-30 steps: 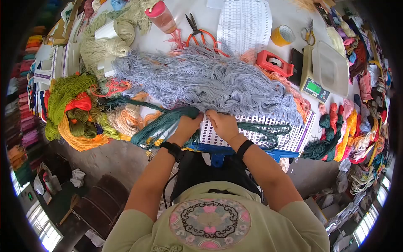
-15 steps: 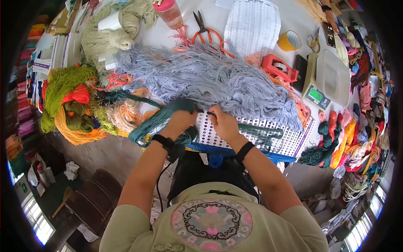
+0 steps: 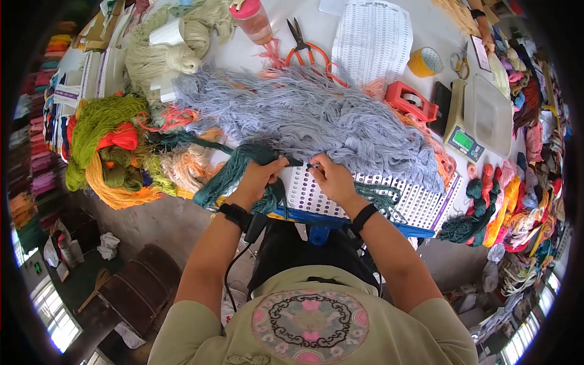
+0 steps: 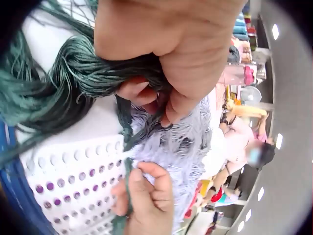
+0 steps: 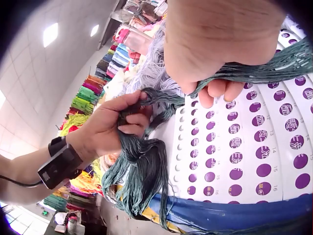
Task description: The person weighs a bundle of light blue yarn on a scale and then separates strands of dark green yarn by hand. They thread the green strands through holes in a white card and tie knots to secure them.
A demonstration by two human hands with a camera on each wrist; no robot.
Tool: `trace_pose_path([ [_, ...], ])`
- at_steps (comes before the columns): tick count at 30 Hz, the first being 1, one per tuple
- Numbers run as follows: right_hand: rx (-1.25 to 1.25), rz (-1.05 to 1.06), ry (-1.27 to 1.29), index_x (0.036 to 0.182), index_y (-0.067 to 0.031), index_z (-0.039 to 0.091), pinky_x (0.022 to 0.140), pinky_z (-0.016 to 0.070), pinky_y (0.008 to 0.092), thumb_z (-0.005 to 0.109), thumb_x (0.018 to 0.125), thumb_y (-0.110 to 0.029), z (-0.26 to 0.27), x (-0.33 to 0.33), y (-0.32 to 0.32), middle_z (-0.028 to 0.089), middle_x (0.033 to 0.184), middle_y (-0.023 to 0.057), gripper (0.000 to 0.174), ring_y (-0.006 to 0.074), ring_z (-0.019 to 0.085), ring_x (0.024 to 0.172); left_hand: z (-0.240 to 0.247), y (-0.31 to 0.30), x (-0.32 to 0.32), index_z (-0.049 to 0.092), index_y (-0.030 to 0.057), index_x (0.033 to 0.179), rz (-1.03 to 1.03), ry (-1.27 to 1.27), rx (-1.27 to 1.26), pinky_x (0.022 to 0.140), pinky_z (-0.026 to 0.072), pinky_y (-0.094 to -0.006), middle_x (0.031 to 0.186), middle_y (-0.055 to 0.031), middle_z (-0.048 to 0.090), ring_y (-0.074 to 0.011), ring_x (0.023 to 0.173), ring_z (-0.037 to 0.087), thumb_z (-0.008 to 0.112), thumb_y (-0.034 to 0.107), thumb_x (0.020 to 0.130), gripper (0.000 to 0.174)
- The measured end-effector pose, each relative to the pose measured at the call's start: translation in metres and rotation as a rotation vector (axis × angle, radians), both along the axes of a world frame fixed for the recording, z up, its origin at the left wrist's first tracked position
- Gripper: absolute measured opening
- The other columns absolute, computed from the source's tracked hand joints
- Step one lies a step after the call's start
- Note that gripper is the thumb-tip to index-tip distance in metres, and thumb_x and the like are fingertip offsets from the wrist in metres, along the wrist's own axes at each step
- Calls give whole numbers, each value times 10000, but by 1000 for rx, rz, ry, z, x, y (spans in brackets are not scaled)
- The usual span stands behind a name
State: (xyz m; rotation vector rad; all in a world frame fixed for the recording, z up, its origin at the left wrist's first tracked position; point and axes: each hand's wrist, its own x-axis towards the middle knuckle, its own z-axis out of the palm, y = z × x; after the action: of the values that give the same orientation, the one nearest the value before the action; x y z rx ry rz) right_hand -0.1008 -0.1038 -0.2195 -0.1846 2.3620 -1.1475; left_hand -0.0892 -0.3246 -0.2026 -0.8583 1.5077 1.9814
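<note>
In the head view my left hand grips a thick skein of dark green thread, whose loose bundle hangs below the fingers. A short gap to the right, my right hand pinches thinner strands of the same green thread, which trail off to the right over white perforated thread cards. The left wrist view has a knotted green stretch running between the two hands. Curled fingers of the left hand wrap the skein in the right wrist view.
A large heap of grey-blue thread lies just beyond the hands. Behind it are orange-handled shears, a pink-lidded cup, a printed sheet, a red tape dispenser and a digital scale. Coloured skeins crowd the left.
My hands have drawn slightly apart, and a dark stretch of thread now shows between them. The left hand still holds the skein. Another person's arm has appeared at the far right.
</note>
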Motion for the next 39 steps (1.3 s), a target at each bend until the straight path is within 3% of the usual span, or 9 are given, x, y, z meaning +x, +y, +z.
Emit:
trace_pose_path([
  [3, -44, -17, -102, 1044, -150, 550, 598, 481, 367, 655, 840, -284, -7, -2, 1, 682, 772, 73, 265, 264, 661, 691, 10, 7, -3, 673, 4, 908, -181, -127, 548, 466, 320, -233, 715, -69, 628, -85, 530, 448, 591, 231, 894, 242],
  [8, -482, -104, -415, 1072, -125, 567, 640, 488, 365, 695, 803, -316, -28, -5, 12, 683, 828, 105, 353, 283, 665, 740, -20, 50, 7, 622, 41, 1006, -832, 186, -317, 537, 466, -286, 643, -68, 627, -142, 542, 590, 507, 238, 914, 246],
  [17, 28, 14, 32, 944, -128, 568, 636, 473, 422, 719, 772, -327, -10, -2, 0, 674, 800, 83, 304, 308, 643, 734, 41, -90, 3, 529, 104, 828, 182, -297, 211, 346, 195, -206, 595, 48, 413, -56, 411, 303, 548, 305, 940, 231],
  [24, 65, 2, -67, 909, -120, 552, 631, 471, 401, 710, 781, -294, -3, -6, -2, 658, 749, 64, 267, 279, 642, 716, 111, -205, -4, 532, 102, 831, 617, 52, 151, 350, 191, -210, 584, 44, 411, -54, 403, 279, 522, 303, 960, 239],
  [28, 56, -14, -33, 913, -117, 567, 634, 475, 404, 688, 796, -294, -5, -4, -4, 659, 754, 76, 244, 283, 644, 722, 112, -169, -3, 580, 26, 940, 351, 141, -697, 354, 197, -216, 640, -29, 587, -50, 385, 306, 521, 368, 959, 347],
  [32, 124, -44, 69, 935, -137, 594, 645, 482, 419, 638, 831, -305, -6, 10, -10, 668, 798, 102, 202, 314, 646, 750, 150, -127, 16, 588, 25, 950, 95, -40, -686, 351, 203, -214, 646, -48, 613, -57, 381, 337, 516, 365, 963, 348],
  [34, 119, 111, 10, 934, -158, 607, 658, 487, 428, 594, 856, -324, 13, 29, -13, 670, 848, 106, 184, 318, 644, 799, 157, -122, 33, 591, 35, 942, 107, 184, -113, 372, 242, -203, 732, -69, 654, -52, 421, 402, 520, 373, 960, 345],
  [36, 13, 608, -65, 878, -166, 631, 718, 483, 426, 564, 863, -376, 75, 53, -27, 663, 843, 82, 221, 293, 635, 827, 155, -111, 45, 598, 32, 949, 60, 295, -170, 425, 300, -203, 796, -80, 671, -57, 494, 462, 522, 379, 958, 356],
  [39, -372, 606, 554, 857, -130, 642, 793, 459, 411, 674, 770, -217, 143, 69, -43, 632, 897, 91, 127, 314, 595, 918, 184, -71, 53, 607, -6, 958, 76, 521, -205, 642, 419, -253, 888, -99, 648, -115, 705, 526, 488, 399, 967, 423],
])
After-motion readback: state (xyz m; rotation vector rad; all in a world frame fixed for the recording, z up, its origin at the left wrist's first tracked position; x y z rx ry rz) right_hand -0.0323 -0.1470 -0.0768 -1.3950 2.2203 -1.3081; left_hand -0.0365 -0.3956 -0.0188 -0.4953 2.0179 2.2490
